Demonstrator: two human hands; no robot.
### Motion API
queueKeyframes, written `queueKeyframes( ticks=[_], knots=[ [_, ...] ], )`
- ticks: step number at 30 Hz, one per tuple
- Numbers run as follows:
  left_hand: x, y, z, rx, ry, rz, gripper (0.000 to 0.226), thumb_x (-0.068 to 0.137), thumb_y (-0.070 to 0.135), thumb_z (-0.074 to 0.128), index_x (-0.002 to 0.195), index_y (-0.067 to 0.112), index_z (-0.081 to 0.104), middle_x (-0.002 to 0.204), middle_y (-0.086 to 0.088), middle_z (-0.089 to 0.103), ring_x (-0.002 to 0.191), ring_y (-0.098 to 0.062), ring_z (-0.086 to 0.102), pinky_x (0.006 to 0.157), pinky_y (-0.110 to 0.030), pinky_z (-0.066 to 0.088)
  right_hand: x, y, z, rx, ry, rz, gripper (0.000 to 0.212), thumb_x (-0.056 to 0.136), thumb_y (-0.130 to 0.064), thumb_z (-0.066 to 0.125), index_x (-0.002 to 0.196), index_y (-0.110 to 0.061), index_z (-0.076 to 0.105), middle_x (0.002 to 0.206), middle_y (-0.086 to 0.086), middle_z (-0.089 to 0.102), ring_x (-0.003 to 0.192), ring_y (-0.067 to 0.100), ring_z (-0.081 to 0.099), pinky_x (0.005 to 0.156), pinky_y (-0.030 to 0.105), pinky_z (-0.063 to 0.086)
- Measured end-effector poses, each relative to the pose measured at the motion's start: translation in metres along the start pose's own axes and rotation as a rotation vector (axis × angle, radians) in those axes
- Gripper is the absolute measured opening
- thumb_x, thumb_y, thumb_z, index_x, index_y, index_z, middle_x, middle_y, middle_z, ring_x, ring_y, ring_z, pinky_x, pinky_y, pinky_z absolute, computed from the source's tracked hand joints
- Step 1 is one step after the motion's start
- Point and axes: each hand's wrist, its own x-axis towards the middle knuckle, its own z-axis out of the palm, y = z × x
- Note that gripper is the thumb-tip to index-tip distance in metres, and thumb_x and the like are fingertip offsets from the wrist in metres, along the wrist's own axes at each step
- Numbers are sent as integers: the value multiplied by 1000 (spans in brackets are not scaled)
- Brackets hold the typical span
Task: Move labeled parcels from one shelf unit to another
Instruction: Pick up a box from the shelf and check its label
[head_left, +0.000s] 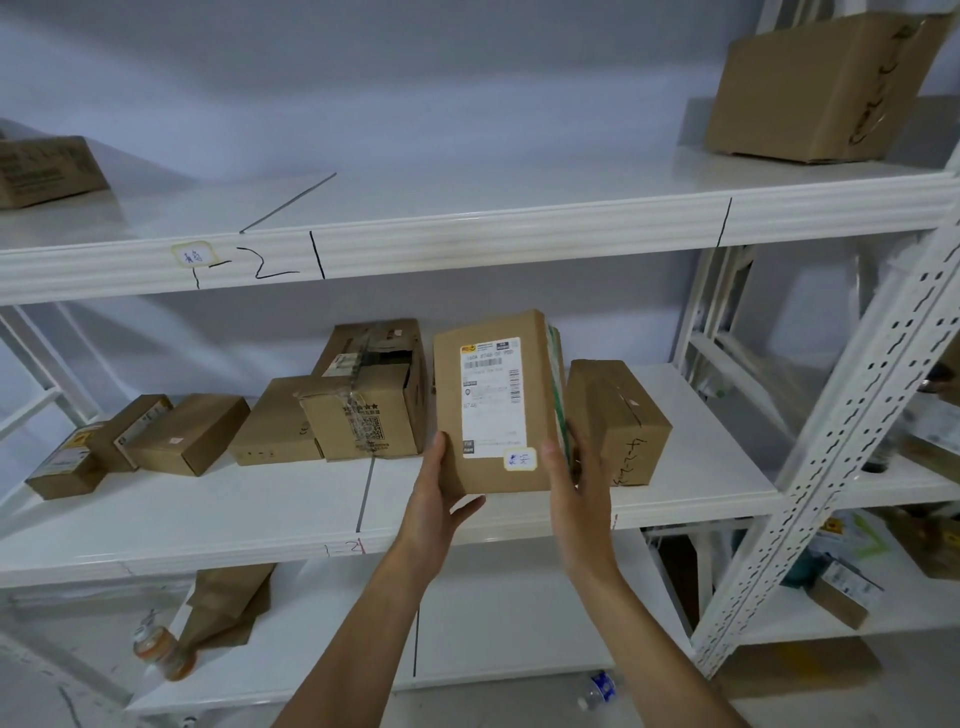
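Observation:
I hold a brown cardboard parcel (447, 395) upright over the middle shelf (208, 525) of the white shelf unit. Its white shipping label faces me, with a small handwritten sticker at its lower right corner. My left hand (441, 493) grips the parcel's lower left corner, thumb on the front. My right hand (571, 483) clasps its lower right edge, where green tape runs along the side. Several other brown parcels (363, 405) stand on the middle shelf behind and to the left, and one marked box (615, 421) sits just right of the held parcel.
The upper shelf (467, 228) carries a box at far left (44, 169) and a large box at far right (815, 88). A second shelf unit with a perforated post (852, 415) stands at right, holding more items. A paper bag (228, 597) and bottle (163, 649) lie on the lower shelf.

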Motion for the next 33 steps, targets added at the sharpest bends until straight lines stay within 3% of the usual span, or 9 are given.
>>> queueKeyframes(
  ticks=[3, 6, 8, 12, 16, 26, 31, 33],
  knots=[
    [1, 5, 1, 84, 21, 20, 35, 98, 57, 54, 123, 36, 67, 125, 3, 75, 122, -18, 66, 107, -46, 52, 10, -2, -9, 44, -62, 101, 35, 100, -54, 48, 133, -51, 57, 129, -20, 64, 115, -7, 60, 97, 25, 47],
    [2, 5, 3, 147, 31, 34, 46, 97, 58, 55, 133, 31, 63, 127, 1, 73, 121, -17, 66, 108, -45, 52, 15, 0, -14, 58, -59, 193, 42, 102, -54, 44, 140, -42, 56, 127, -21, 66, 120, -2, 58, 100, 28, 40],
    [2, 4, 3, 169, 31, 45, 49, 97, 58, 55, 137, 30, 62, 126, 2, 73, 121, -17, 66, 109, -46, 52, 17, 0, -15, 42, -59, 228, 43, 101, -56, 44, 140, -42, 56, 122, -24, 67, 117, -4, 57, 103, 30, 40],
    [1, 5, 4, 200, 44, 75, 44, 98, 56, 55, 133, 31, 63, 128, 0, 72, 122, -19, 65, 109, -46, 51, 19, 1, -17, 14, -64, 271, 52, 91, -66, 43, 137, -47, 58, 125, -19, 69, 125, 8, 58, 112, 39, 39],
    [-2, 8, 5, 236, 47, 103, 25, 100, 51, 54, 117, 37, 67, 124, -1, 73, 119, -19, 66, 108, -45, 52, 23, 1, -19, 8, -68, 287, 42, 101, -53, 42, 137, -42, 59, 127, -17, 68, 125, 9, 58, 113, 40, 38],
    [-5, 7, 8, 260, 67, 85, 28, 100, 51, 54, 119, 36, 67, 125, -3, 73, 119, -19, 67, 107, -45, 53, 24, 3, -23, -32, -73, 313, 41, 102, -52, 42, 138, -41, 58, 125, -18, 68, 127, 10, 57, 115, 41, 38],
    [-5, 11, 11, 267, 90, 69, 24, 97, 55, 55, 112, 39, 67, 122, -1, 73, 118, -19, 66, 103, -41, 54, 26, -1, -23, -51, -96, 310, 57, 86, -67, 43, 136, -44, 59, 128, -20, 68, 129, 8, 56, 117, 40, 37],
    [-6, 13, 11, 262, 102, 56, 25, 96, 56, 57, 110, 39, 68, 123, 0, 73, 118, -19, 66, 101, -40, 55, 27, -2, -23, -60, -112, 306, 37, 95, -59, 42, 122, -47, 63, 124, -21, 68, 125, 5, 57, 115, 37, 37]
  ],
)
